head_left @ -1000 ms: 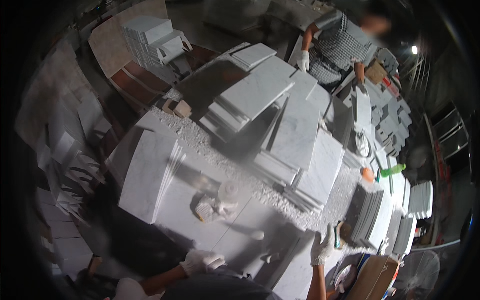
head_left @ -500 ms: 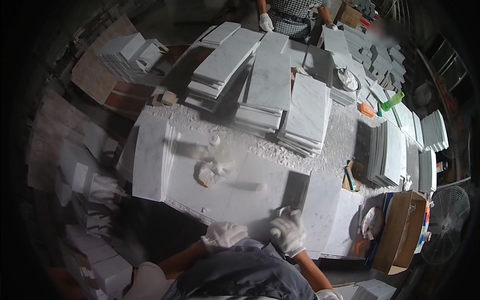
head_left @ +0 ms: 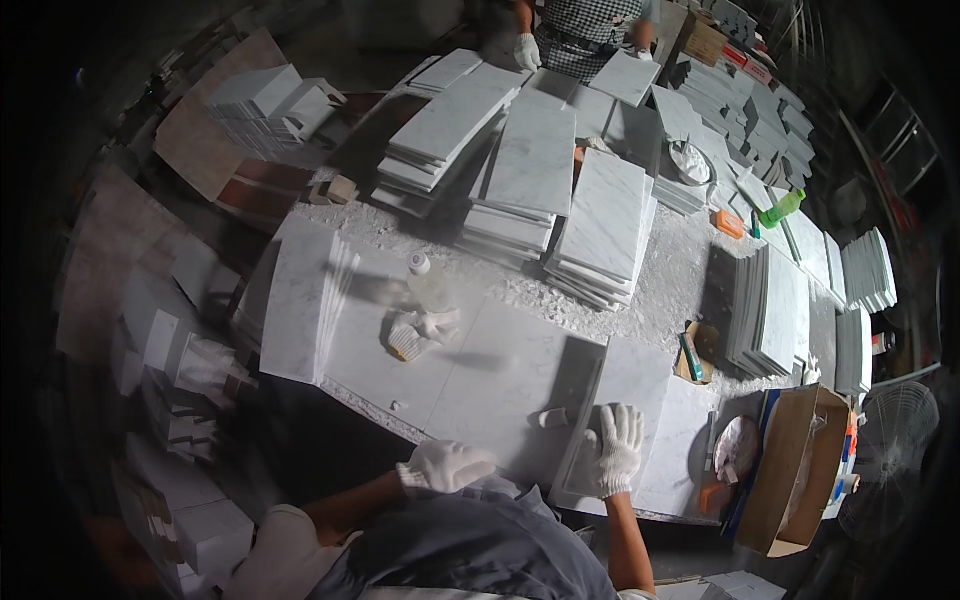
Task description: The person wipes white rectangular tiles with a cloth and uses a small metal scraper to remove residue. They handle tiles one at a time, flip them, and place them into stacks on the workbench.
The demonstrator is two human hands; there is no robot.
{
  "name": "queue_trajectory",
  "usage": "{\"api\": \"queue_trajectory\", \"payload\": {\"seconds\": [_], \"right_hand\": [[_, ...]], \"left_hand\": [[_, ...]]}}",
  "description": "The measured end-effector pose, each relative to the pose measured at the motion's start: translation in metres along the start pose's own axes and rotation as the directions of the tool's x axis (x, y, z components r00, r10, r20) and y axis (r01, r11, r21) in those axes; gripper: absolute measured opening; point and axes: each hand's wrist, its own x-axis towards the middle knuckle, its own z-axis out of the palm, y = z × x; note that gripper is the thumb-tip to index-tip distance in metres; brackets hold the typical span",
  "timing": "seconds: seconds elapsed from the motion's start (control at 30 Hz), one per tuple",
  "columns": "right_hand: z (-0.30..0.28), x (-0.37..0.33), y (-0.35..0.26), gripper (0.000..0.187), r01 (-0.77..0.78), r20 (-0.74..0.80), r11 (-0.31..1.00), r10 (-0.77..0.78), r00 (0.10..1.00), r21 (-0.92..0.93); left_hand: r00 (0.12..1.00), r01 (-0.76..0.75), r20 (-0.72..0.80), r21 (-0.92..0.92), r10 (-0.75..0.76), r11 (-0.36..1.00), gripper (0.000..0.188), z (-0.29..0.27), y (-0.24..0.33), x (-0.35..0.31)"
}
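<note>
My right hand (head_left: 617,450), in a white knit glove, rests flat with spread fingers on a pale grey-veined marble tile (head_left: 632,375) at the table's front. A small white piece (head_left: 552,417) lies just left of that tile. My left hand (head_left: 446,468), also gloved, hovers at or near the front edge beside my apron (head_left: 470,545); its fingers are blurred and I cannot see whether they hold anything. Ahead of it are a crumpled white glove (head_left: 422,333) and a clear bottle with a white cap (head_left: 428,285), on flat pale tiles (head_left: 500,335).
Marble tile stacks stand across the table, including a middle stack (head_left: 600,215) and upright tiles at left (head_left: 300,300) and right (head_left: 765,310). An open cardboard box (head_left: 800,470) and a fan (head_left: 895,440) are at right. Opposite, a gloved co-worker's hand (head_left: 527,52) shows.
My right hand has moved right and opened flat onto the tile. The small white piece beside it now shows uncovered. Across the table, the co-worker's tile has moved left.
</note>
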Motion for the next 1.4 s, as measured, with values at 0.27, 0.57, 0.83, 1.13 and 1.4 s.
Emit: {"api": "queue_trajectory", "payload": {"seconds": [0.27, 0.57, 0.83, 1.13, 1.4], "right_hand": [[0.006, 0.058, -0.054, 0.039, 0.129, -0.239, 0.783, 0.026, 0.971, 0.609], [-0.028, 0.275, -0.171, 0.058, 0.184, -0.069, 0.419, -0.275, 0.959, 0.889], [0.039, 0.429, -0.25, 0.047, -0.209, 0.227, 0.093, -0.288, 0.93, 0.974], [0.089, 0.501, -0.282, 0.049, -0.02, 0.138, 0.444, -0.236, 0.962, 0.896], [0.055, 0.504, -0.296, 0.038, -0.406, 0.408, 0.114, 0.008, 0.913, 0.907]], "left_hand": [[0.9, -0.061, -0.435, -0.126, 0.0, 0.99, 0.016, -0.121, -0.011, 0.052], [0.797, 0.223, -0.596, 0.137, -0.1, 0.965, 0.041, -0.255, -0.139, 0.14], [0.765, 0.363, -0.633, 0.273, -0.118, 0.891, 0.053, -0.341, -0.25, 0.258], [0.765, 0.437, -0.524, -0.003, -0.374, 0.899, 0.06, -0.373, -0.276, 0.309], [0.722, 0.34, -0.424, -0.469, -0.546, 0.815, 0.062, -0.377, -0.272, 0.324]]}}
